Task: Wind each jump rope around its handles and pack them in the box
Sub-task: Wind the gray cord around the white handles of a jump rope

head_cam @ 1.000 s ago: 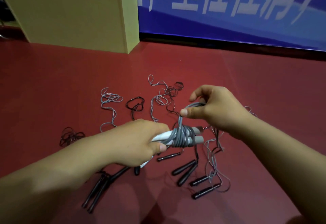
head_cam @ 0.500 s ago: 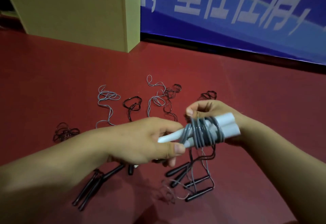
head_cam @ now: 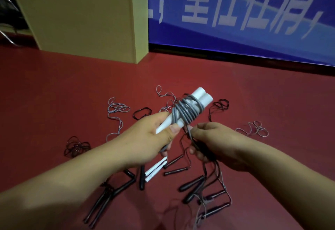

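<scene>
Hands noted: we find the left hand (head_cam: pixel 152 139) gripping paired white handles (head_cam: pixel 197 97) wound with grey rope (head_cam: pixel 186 112), tilted above the red floor (head_cam: pixel 54 103); the right hand (head_cam: pixel 215 142) pinches the rope's tail. Box (head_cam: pixel 87 23) stands behind.

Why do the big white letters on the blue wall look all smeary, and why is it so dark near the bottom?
In the head view, the white letters on the blue banner are streaked by motion blur, and the wide lens bends the edges; the light is dim, so the black rope handles on the red floor look murky, while the white handles wound with grey rope are sharper.
</scene>
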Motion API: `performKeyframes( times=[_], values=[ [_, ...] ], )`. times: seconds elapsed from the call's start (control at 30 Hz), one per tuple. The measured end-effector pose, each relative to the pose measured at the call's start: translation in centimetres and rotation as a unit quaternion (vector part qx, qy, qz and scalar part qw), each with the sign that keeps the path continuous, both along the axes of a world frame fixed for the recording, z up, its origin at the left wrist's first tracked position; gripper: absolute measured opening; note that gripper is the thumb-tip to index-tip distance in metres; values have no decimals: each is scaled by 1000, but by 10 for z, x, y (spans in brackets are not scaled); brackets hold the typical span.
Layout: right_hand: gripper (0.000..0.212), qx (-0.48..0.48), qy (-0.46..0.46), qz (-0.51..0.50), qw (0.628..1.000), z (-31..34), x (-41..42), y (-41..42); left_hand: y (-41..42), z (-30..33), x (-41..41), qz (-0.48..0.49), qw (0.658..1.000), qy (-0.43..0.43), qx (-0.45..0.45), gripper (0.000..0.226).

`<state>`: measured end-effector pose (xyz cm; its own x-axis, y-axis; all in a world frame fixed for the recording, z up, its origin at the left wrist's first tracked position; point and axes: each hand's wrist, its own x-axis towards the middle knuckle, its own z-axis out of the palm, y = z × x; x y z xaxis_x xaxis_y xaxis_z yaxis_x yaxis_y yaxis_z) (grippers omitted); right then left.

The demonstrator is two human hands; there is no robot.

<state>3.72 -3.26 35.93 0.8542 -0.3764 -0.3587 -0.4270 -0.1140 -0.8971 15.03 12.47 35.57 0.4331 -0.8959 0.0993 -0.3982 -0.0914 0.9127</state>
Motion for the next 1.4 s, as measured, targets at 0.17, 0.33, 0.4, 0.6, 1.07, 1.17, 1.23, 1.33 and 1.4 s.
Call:
performKeyframes(
  times=[0.17,0.33,0.4,0.6,1.07,1.17,1.23,1.33,1.4],
  values=[
    [29,1,-44,19,999,2,1,11,-5,0,6,122,992,-19,-22,27],
    [18,-41,-80,60,994,2,-2,9,-3,-3,15,209,975,-79,8,24],
    [12,-62,-78,79,992,2,-4,7,0,-5,18,217,970,-109,31,25],
    [18,-164,-72,119,977,1,-5,3,1,-16,27,216,961,-142,98,23],
    [20,-464,-137,34,875,12,-2,-18,-6,1,0,-50,910,-319,261,27],
    [33,-440,-108,6,892,15,-4,-30,-4,3,-3,-89,925,-283,239,25],
    [33,-374,-101,-1,922,14,-9,-36,-3,2,-5,-111,933,-253,232,24],
    [29,-313,-107,1,944,12,-13,-40,-2,2,-8,-130,929,-248,243,18],
    [26,-308,-114,10,944,12,-13,-40,-2,1,-9,-137,922,-253,259,12]
  ],
)
